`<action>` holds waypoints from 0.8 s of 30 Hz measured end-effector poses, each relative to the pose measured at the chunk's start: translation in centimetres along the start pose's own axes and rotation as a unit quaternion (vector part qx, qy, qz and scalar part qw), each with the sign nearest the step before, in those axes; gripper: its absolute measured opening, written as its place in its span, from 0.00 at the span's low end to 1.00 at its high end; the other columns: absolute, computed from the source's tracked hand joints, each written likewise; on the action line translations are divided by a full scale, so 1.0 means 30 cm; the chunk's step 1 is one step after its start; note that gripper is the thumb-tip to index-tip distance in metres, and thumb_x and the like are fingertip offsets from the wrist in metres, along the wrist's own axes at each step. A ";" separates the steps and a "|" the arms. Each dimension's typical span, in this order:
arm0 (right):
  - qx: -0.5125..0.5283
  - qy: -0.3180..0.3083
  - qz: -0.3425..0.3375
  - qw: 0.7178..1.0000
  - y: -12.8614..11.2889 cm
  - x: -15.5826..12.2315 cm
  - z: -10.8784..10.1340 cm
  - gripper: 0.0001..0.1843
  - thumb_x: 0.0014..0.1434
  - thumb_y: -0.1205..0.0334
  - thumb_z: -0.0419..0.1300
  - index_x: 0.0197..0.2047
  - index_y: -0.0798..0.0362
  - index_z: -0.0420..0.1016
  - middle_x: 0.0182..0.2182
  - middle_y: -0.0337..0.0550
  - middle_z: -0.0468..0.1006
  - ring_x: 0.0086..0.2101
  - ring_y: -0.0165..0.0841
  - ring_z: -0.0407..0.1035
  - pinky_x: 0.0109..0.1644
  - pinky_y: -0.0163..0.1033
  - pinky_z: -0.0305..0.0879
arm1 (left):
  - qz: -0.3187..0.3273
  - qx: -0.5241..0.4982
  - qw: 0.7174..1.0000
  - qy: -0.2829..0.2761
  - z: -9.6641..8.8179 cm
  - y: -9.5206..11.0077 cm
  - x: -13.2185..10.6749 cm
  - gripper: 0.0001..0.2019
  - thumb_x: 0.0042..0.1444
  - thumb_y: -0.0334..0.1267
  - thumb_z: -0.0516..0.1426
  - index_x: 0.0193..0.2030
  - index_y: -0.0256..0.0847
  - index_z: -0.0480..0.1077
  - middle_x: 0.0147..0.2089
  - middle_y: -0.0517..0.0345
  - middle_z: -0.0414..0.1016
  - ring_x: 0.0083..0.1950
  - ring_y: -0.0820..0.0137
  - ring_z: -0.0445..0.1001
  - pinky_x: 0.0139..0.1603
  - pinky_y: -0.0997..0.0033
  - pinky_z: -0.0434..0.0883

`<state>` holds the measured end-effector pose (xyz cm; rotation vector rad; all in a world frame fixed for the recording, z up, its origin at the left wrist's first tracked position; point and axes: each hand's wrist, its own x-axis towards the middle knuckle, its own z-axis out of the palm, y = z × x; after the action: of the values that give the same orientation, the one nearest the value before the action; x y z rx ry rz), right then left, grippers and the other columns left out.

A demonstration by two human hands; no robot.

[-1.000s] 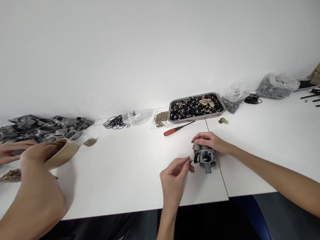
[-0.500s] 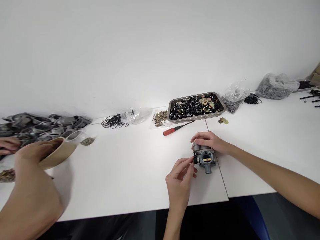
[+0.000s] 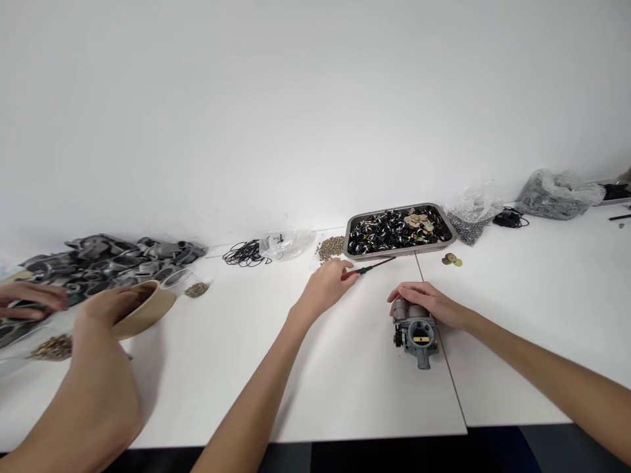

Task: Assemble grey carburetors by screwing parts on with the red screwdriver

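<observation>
My left hand point(image 3: 328, 284) is at the red handle of a screwdriver point(image 3: 365, 269), with thumb and forefinger on either side of it. The screwdriver lies on the table, its dark shaft pointing right. My right hand point(image 3: 426, 302) grips the upper back of a grey metal carburetor point(image 3: 419, 336), fingers curled over its top. The carburetor stands on the table near the seam, its round bore with a brass-coloured strip facing me. A black fitting sits on its left side.
A metal tray point(image 3: 399, 252) of black parts and discs stands at the back, beside brass pieces point(image 3: 330, 247). Loose discs point(image 3: 451, 259), black rings point(image 3: 245, 253) and bagged parts point(image 3: 559, 194) lie around. At left, another person's hand point(image 3: 106, 305) reaches into a beige container point(image 3: 152, 312) near grey castings point(image 3: 123, 259).
My left hand has left the carburetor's side fitting and moved up and left to the screwdriver handle. My right hand stays on the carburetor. The view has shifted slightly.
</observation>
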<state>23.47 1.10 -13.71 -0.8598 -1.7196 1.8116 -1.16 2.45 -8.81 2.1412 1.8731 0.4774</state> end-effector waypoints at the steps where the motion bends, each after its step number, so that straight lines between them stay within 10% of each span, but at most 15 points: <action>1: 0.000 0.001 0.002 1.000 -0.002 -0.001 0.001 0.24 0.64 0.42 0.52 0.46 0.55 0.73 0.40 0.48 0.76 0.37 0.32 0.71 0.41 0.36 0.70 | 0.012 0.042 0.999 -0.007 0.017 -0.015 0.030 0.12 0.56 0.43 0.55 0.40 0.41 0.76 0.40 0.48 0.76 0.42 0.59 0.73 0.39 0.63 0.69; 5: -0.001 -0.001 0.007 1.000 -0.009 -0.001 0.006 0.25 0.64 0.41 0.52 0.45 0.55 0.73 0.41 0.47 0.75 0.39 0.32 0.71 0.43 0.36 0.69 | 0.055 0.086 0.995 0.022 0.116 -0.072 0.081 0.11 0.54 0.41 0.56 0.39 0.40 0.77 0.40 0.46 0.74 0.46 0.55 0.72 0.42 0.62 0.69; 12: -0.051 0.071 -0.013 0.996 -0.014 0.003 0.012 0.21 0.61 0.43 0.56 0.39 0.55 0.76 0.36 0.45 0.75 0.37 0.31 0.68 0.39 0.33 0.65 | 0.050 -0.219 0.974 0.018 0.136 -0.177 0.057 0.09 0.49 0.43 0.61 0.35 0.43 0.77 0.36 0.51 0.76 0.36 0.64 0.72 0.38 0.65 0.70; 24: -0.123 0.115 -0.025 0.985 -0.002 0.013 -0.001 0.21 0.61 0.43 0.54 0.35 0.53 0.76 0.33 0.44 0.74 0.36 0.34 0.68 0.39 0.37 0.62 | -0.075 -0.620 0.734 0.268 -0.060 -0.288 0.070 0.20 0.33 0.36 0.70 0.36 0.32 0.78 0.30 0.54 0.75 0.24 0.76 0.68 0.28 0.70 0.68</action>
<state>23.21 1.41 -13.68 -1.0688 -1.8167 1.4236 -9.49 5.67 -10.45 0.9362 1.1712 1.7973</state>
